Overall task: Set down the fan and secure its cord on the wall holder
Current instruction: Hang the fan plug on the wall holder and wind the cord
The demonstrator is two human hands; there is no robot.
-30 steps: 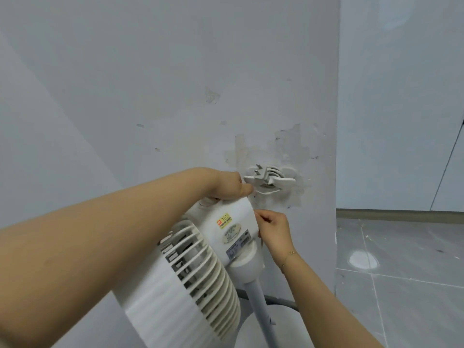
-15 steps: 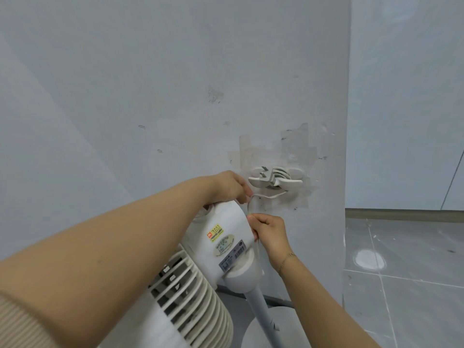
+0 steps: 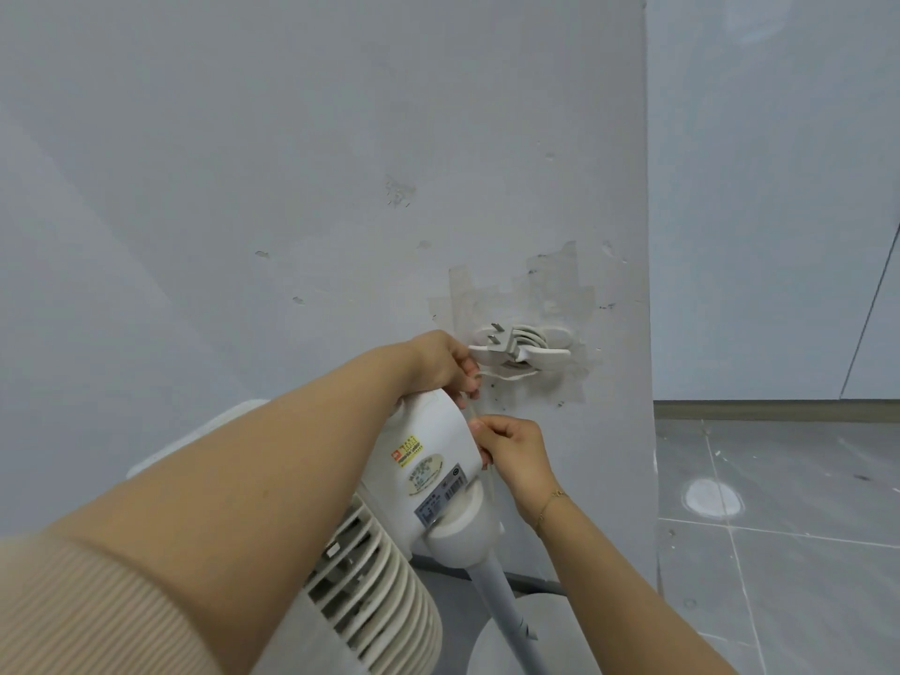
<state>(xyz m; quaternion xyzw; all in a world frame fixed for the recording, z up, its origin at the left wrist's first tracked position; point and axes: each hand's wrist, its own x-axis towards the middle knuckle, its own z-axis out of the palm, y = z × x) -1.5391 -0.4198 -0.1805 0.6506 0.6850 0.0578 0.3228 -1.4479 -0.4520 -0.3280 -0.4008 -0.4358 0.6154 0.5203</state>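
A white standing fan point(image 3: 428, 479) stands close to the wall, its motor housing and grille below my arms. On the wall sits a white cord holder point(image 3: 545, 355), with the cord wound round it and the plug point(image 3: 501, 341) lying on top. A thin white cord point(image 3: 492, 460) runs down from the holder beside the fan's housing. My left hand point(image 3: 450, 362) pinches the cord just left of the holder. Lower down, my right hand point(image 3: 514, 453) pinches the same cord next to the housing.
The wall point(image 3: 292, 187) is grey with peeled patches and tape marks round the holder. Its corner lies just right of the holder. Grey floor tiles point(image 3: 779, 552) spread to the right, with a white spot on one. The fan's round base point(image 3: 496, 645) rests below.
My right hand has dropped lower along the cord beside the fan housing. My left hand stays at the holder's left end. The view has shifted slightly.
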